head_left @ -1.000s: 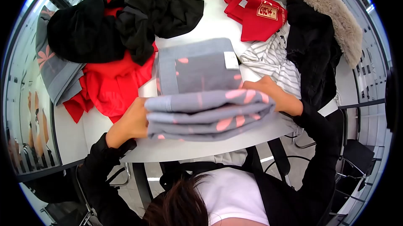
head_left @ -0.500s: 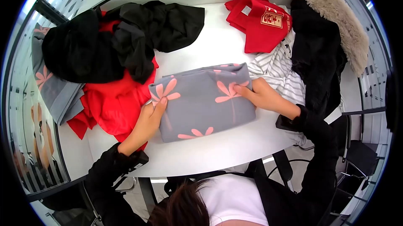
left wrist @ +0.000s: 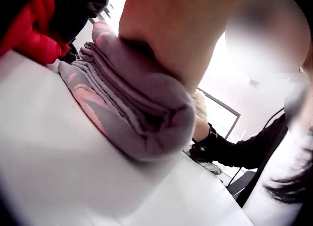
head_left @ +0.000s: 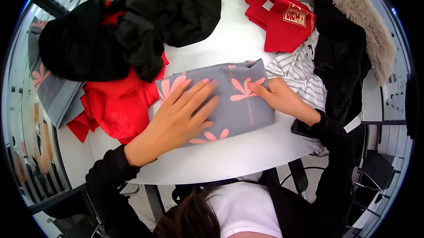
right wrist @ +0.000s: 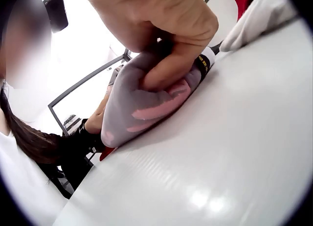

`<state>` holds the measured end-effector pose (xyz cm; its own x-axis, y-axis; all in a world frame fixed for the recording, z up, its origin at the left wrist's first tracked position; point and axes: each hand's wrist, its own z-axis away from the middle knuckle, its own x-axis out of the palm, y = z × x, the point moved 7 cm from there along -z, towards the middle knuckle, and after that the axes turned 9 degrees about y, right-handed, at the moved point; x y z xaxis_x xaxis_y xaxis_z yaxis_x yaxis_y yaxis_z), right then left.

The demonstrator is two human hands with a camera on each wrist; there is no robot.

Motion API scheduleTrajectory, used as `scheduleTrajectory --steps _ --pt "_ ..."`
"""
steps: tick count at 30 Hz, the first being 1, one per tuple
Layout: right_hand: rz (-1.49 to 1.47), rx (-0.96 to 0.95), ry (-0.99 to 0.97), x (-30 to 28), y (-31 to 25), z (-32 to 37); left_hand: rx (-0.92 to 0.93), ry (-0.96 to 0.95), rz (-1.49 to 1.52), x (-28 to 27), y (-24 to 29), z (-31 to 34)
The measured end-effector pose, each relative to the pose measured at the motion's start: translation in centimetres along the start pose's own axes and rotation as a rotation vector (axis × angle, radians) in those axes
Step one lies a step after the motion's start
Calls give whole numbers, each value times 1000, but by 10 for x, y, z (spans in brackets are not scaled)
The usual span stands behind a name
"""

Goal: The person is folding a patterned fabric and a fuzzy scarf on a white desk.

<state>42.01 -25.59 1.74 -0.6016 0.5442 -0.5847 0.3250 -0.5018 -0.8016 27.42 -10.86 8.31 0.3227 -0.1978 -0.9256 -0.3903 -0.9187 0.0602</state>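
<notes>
A folded grey garment [head_left: 229, 105] with pink flowers lies on the white table in front of the person. My left hand [head_left: 172, 123] rests on its left part with the fingers stretched out over the top. At the other end, my right hand [head_left: 285, 99] holds the right edge, thumb on top. In the right wrist view the right fingers [right wrist: 168, 71] curl into the side fold of the cloth. Several thick layers of the garment [left wrist: 142, 103] show at its end in the left wrist view, under the left hand.
Red cloth [head_left: 117, 105], black garments [head_left: 84, 43] and another grey flowered piece [head_left: 57, 92] are heaped at left. At right lie a red item with a gold patch [head_left: 278, 21], striped white cloth [head_left: 300, 72] and a black garment [head_left: 340, 52] with beige fur trim [head_left: 366, 30].
The garment was held raised and tilted, then came down flat on the table. My left hand has let go of its left edge and moved onto the top; the right hand keeps its hold.
</notes>
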Motion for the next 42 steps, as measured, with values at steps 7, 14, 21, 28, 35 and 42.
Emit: scheduleTrajectory --steps 7,14,21,28,35,42 --pt "616 -435 329 -34 -62 12 -34 -143 208 21 -18 -12" --pt "682 -889 16 11 -79 20 -70 -120 158 23 -23 -13" --pt "597 -765 -97 1 -56 -6 -126 -106 176 25 -35 -17" --pt "428 -687 -136 -12 -32 -24 -171 -98 169 22 -48 -11" --pt "401 -701 -115 -14 -30 -24 -187 -83 190 22 -50 -13" --pt "378 -685 -97 -19 -35 -26 -228 -71 224 24 -52 -12"
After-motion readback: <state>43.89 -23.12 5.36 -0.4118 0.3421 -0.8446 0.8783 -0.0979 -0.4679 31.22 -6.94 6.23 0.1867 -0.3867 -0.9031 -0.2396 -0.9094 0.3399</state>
